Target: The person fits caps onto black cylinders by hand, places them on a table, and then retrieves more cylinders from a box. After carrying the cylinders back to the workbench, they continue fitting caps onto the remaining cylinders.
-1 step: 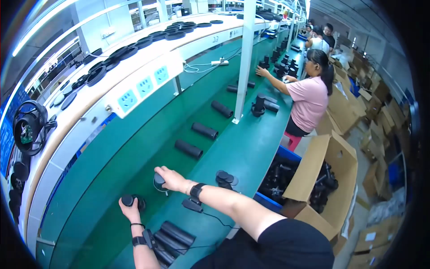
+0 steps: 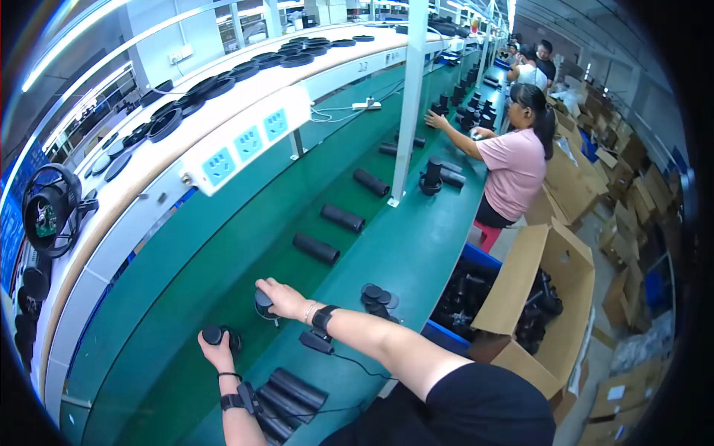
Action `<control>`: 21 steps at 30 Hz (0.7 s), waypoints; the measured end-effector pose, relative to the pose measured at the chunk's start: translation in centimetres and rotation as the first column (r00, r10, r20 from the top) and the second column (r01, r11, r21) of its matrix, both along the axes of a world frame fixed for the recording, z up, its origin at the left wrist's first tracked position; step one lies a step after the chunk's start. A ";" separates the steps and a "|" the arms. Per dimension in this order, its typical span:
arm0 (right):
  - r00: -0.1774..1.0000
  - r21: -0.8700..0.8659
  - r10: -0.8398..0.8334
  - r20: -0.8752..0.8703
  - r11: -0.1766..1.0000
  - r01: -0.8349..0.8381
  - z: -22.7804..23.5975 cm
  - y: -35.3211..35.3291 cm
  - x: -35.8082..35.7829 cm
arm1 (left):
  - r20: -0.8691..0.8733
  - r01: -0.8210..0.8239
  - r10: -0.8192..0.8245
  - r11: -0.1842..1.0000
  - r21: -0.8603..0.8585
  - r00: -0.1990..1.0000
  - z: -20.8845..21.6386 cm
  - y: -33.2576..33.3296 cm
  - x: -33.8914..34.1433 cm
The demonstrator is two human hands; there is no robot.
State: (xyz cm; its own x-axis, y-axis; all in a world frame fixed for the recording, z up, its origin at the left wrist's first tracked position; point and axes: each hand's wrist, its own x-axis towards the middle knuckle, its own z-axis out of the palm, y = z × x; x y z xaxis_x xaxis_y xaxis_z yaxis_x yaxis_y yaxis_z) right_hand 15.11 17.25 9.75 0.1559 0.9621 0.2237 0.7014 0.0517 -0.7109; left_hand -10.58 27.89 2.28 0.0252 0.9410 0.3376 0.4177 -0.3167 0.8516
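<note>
My left hand (image 2: pixel 218 355) is closed round a black cylindrical part with a round top (image 2: pixel 213 334) at the lower left of the green bench. Further right, my right hand (image 2: pixel 285 299) grips a dark round cap-like piece (image 2: pixel 262 300); its underside is partly hidden. Between my right forearm and the bench edge lies a small pile of black discs (image 2: pixel 378 296). Several black tubes (image 2: pixel 291 395) lie side by side near my left wrist. More black tubes (image 2: pixel 316 248) rest in a row along the green bench beyond my hands.
A white post (image 2: pixel 407 126) stands on the bench (image 2: pixel 416 238). A white socket strip (image 2: pixel 245 141) runs along the shelf at left, which carries black rings (image 2: pixel 165 125). On the right are a blue bin (image 2: pixel 454 338), an open carton (image 2: pixel 513 282) and a person in pink (image 2: pixel 517 160).
</note>
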 end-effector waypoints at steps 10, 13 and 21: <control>1.000 -0.130 -0.004 -0.002 0.992 0.004 -2.2 6.5 -5.1 | -0.031 -0.074 0.072 0.995 -0.060 0.997 -2.4 2.7 -5.1; 0.999 -0.110 -0.031 0.014 0.993 0.033 -2.4 6.9 -5.5 | -0.046 -0.057 0.053 0.993 -0.106 0.998 -2.7 2.8 -5.6; 0.989 -0.015 -0.077 0.122 0.997 0.079 -1.3 3.5 -3.5 | 0.090 0.017 0.000 0.981 -0.191 0.996 -0.9 1.7 -4.3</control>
State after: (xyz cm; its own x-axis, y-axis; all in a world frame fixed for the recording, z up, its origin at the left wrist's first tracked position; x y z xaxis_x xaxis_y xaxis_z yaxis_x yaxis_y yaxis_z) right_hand 11.61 20.73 8.50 0.2034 0.9524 0.2269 0.7841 -0.0196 -0.6203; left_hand -14.86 29.56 1.40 0.0111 0.9882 0.1528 0.3352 -0.1476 0.9305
